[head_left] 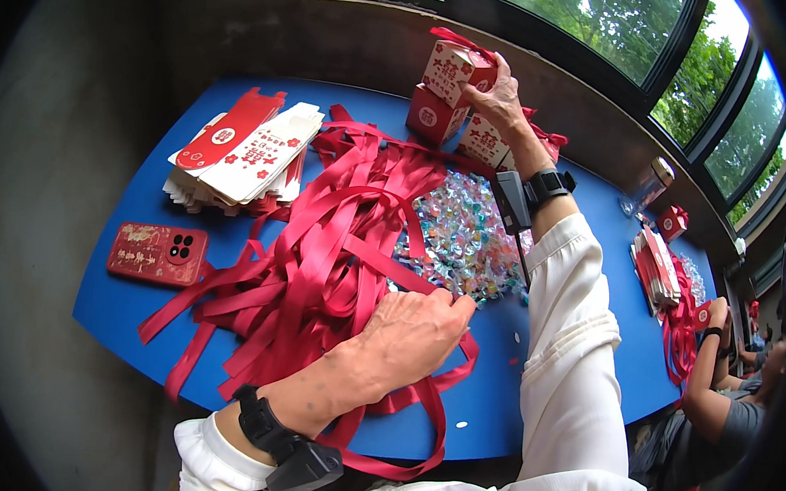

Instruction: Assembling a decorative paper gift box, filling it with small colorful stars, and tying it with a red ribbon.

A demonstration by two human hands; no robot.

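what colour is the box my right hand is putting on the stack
Red and white gift box under the right hand; head view.

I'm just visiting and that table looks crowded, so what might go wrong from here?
The right hand holds the top box of a stack of small red and white boxes near the far edge; a nudge might topple it. The left hand rests on tangled red ribbons, some hanging over the table edge, so pulling one could drag others off. Wrapped candies could scatter.

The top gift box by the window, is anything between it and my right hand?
No. The right hand already rests on the top gift box, which sits on the stacked boxes. Nothing visible lies between them.
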